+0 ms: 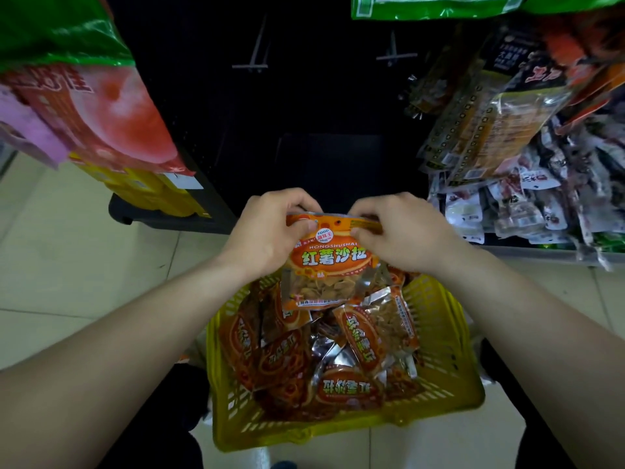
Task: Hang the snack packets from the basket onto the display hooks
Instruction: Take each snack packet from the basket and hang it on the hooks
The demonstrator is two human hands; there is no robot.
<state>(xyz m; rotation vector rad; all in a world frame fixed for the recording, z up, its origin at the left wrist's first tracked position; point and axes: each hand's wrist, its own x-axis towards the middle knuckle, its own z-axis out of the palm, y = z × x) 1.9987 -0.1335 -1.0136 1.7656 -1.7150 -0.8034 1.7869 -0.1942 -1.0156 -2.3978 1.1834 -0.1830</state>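
Both hands grasp one orange snack packet by its top edge: the left hand pinches the left corner with thumb and curled fingers, and the right hand pinches the right corner the same way. The packet hangs upright between them, label facing the person, a small punched hole showing near the middle of its top strip. Directly below the hands sits a yellow plastic basket on the tiled floor, holding a loose heap of matching orange packets lying at all angles. Beyond the hands rises a dark display panel, and two bare metal display hooks stick out from it above the hands; the panel is so dim that its surface is hard to make out. To the right of the right hand hang rows of other snack bags. To the left of the left hand hang large red and green bags.
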